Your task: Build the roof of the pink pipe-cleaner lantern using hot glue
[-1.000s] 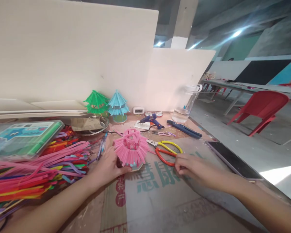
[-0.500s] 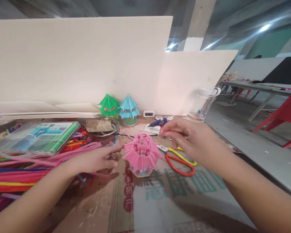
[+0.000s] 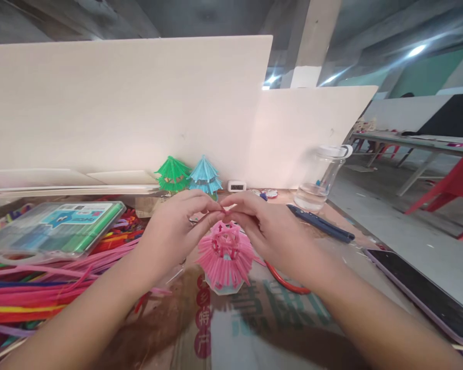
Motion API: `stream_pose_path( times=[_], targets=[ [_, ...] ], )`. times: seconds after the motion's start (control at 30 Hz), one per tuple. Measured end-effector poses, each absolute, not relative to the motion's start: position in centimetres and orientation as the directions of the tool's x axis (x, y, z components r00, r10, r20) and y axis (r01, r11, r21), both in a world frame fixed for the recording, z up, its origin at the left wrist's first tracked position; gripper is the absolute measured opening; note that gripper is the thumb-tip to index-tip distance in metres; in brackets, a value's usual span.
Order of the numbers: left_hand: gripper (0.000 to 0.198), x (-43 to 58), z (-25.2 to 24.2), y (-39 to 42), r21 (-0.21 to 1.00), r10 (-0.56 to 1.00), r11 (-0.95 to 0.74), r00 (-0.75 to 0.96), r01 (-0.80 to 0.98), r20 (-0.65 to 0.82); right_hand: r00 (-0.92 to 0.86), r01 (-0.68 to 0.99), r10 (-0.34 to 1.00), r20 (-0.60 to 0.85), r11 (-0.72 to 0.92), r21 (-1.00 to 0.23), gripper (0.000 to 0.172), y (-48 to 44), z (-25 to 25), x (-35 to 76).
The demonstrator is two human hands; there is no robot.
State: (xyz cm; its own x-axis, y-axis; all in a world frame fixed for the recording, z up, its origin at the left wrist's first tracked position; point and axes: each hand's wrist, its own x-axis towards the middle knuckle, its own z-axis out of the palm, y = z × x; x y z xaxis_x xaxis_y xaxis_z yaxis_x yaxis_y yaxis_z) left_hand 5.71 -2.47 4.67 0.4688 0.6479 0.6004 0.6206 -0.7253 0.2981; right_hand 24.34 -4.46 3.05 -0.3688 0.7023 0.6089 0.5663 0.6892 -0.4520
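Note:
My left hand (image 3: 179,221) and my right hand (image 3: 268,221) meet fingertip to fingertip just above a small pink model (image 3: 227,264). Both hands are closed in a pinch. A tiny reddish bit shows between the fingertips, too small to name. The model has a flared skirt of fuzzy pink stems and an open frame on top, and it stands upright on a pale base. Beside it, partly behind my right hand and wrist, lies a pair of scissors, of which only the red handle (image 3: 287,282) shows.
Pipe cleaners (image 3: 31,288) lie heaped on the left below a clear plastic case (image 3: 54,231). Green (image 3: 173,173) and blue (image 3: 204,174) tiered models stand behind, near a small digital clock (image 3: 236,186). To the right are a water bottle (image 3: 318,180), a dark blue tool (image 3: 320,223) and a phone (image 3: 420,293).
Both hands have moved inward and come together above the pink model. The left has left the model's side; the right has moved left, and its fingers now meet the left's.

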Motion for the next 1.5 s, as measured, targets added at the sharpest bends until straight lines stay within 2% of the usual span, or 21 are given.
stream_pose_path(
  times=[0.07, 0.2, 0.33, 0.5, 0.67, 1.13, 1.5],
  targets=[
    [0.027, 5.6, 4.7, -2.1, 0.282, 0.642, -0.728, 0.478, 0.625, 0.599, -0.361, 0.57, 0.696, 0.62, 0.691, -0.444, 0.019, -4.4, 3.0, 24.7],
    [0.026, 5.1, 4.7, -1.6, 0.338, 0.669, -0.73, 0.518, 0.594, 0.534, -0.381, 0.63, 0.676, 0.63, 0.689, -0.358, 0.018, -4.1, 2.8, 25.6],
    [0.023, 4.8, 4.0, -1.0, 0.445, 0.723, -0.689, 0.49, 0.573, 0.487, -0.413, 0.657, 0.681, 0.604, 0.682, -0.321, 0.02, -4.2, 2.4, 25.9],
    [0.021, 4.5, 3.2, -0.4, 0.572, 0.824, -0.566, 0.408, 0.593, 0.393, -0.38, 0.712, 0.734, 0.563, 0.62, -0.328, 0.015, -3.9, 2.3, 26.1],
    [0.022, 4.0, 2.7, -0.3, 0.531, 0.803, -0.595, 0.476, 0.603, 0.359, -0.407, 0.734, 0.771, 0.489, 0.595, -0.327, 0.015, -4.0, 2.3, 26.2],
    [0.022, 4.2, 2.3, -0.6, 0.411, 0.784, -0.619, 0.5, 0.67, 0.367, -0.482, 0.749, 0.799, 0.359, 0.589, -0.305, 0.014, -4.2, 2.4, 26.7],
    [0.021, 3.4, 2.4, -0.2, 0.489, 0.801, -0.593, 0.528, 0.64, 0.282, -0.468, 0.763, 0.821, 0.325, 0.562, -0.32, 0.013, -4.2, 2.2, 26.4]
  ],
)
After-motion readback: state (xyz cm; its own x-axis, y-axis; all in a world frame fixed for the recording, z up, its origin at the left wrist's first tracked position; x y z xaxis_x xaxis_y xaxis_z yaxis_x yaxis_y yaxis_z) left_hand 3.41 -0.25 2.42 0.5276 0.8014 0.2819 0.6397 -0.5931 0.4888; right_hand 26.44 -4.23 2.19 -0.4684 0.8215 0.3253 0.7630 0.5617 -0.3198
